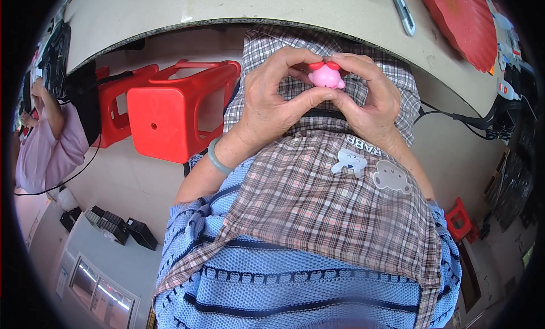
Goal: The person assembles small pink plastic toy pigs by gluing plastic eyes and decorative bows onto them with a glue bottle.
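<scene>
A small round pink toy figure [326,78] with red feet is held up between both hands, over my lap. My left hand [276,85] pinches it from the left, index finger on a red foot and thumb against the lower side. From the right, my right hand [369,90] grips it the same way, its index finger on the other red foot and its thumb below. The fingertips cover parts of the figure's edges. A checked apron [318,187] lies beneath my hands.
Ahead curves the edge of a pale table [227,5]. On it lie a utility knife [403,11] and a red leaf-shaped tray [462,31] with pink pieces. Red plastic stools [159,122] stand at left, near another person in a pink top [51,144].
</scene>
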The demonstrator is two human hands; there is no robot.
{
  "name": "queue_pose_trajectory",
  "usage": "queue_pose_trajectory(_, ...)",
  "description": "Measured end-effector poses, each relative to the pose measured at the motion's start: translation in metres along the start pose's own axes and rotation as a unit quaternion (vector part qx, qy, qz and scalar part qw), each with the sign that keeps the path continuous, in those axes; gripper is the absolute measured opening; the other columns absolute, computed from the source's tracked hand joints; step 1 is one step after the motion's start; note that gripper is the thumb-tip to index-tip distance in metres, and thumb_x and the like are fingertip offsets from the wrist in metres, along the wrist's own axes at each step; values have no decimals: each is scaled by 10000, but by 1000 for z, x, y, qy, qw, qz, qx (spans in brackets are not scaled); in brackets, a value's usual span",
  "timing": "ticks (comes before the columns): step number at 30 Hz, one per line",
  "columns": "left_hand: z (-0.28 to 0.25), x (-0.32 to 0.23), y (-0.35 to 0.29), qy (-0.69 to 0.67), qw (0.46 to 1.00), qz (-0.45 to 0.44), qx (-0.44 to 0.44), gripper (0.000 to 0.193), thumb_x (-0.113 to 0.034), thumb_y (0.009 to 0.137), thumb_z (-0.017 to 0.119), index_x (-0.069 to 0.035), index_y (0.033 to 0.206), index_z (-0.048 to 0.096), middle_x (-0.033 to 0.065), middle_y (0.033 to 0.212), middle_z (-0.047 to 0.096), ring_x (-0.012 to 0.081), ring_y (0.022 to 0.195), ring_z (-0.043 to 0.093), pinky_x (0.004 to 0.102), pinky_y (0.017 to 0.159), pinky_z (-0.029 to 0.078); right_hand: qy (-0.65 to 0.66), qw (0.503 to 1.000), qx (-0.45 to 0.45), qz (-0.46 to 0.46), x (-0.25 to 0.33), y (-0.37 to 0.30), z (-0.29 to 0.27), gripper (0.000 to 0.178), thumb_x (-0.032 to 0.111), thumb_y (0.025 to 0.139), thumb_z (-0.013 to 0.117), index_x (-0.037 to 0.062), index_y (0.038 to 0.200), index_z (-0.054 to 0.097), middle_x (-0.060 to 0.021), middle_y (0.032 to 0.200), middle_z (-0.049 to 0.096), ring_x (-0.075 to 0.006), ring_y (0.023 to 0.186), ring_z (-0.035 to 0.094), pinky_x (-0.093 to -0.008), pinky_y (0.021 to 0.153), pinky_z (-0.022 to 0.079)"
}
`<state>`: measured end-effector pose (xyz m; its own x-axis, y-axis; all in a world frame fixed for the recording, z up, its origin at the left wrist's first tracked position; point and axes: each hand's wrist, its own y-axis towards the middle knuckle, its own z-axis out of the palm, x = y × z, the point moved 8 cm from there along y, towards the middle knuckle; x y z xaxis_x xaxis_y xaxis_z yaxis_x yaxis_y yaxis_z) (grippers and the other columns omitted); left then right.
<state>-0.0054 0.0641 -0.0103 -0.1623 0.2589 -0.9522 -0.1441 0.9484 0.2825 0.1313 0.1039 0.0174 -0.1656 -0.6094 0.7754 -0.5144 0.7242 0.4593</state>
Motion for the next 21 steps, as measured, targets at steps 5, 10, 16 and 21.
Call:
queue_pose_trajectory(5, -1, -2, 1, 16, 1000, 11, 0, 412, -173, 720, 817, -23, 1043, 610, 92, 939, 652, 187, 783, 685, 273, 665, 560, -12, 1000, 8, 18, 1, 0, 0, 456, 34, 679, 794, 30, 1104, 629, -114, 1040, 682, -234, 933, 681, -302, 783, 574)
queue_pose_trajectory(10, 1, 0, 1, 0, 1000, -1, 14, 383, -126, 760, 784, -13, 1076, 601, 101, 986, 639, 183, 858, 669, 269, 694, 557, -40, 999, 20, -2, 3, -1, 3, 520, 40, 678, 796, 34, 1161, 602, -114, 1079, 674, -228, 966, 677, -306, 800, 571)
queue_pose_trajectory(16, 6, 17, -2, -226, 965, -126, 40, 401, -20, 844, 684, 9, 1206, 514, 111, 1170, 581, 172, 1046, 604, 280, 869, 526, 51, 997, 9, 54, -1, -2, -1, 806, -50, 735, 719, 0, 1406, 276, -177, 1144, 639, -226, 1046, 609, -326, 864, 480)
queue_pose_trajectory(21, 10, 20, -2, -324, 930, -161, 69, 420, -16, 868, 651, 15, 1248, 475, 127, 1193, 571, 175, 1065, 596, 291, 916, 506, 66, 995, 28, 67, 2, 0, -5, 708, -62, 777, 592, -13, 1408, 273, -169, 1109, 645, -212, 1033, 586, -323, 851, 427)
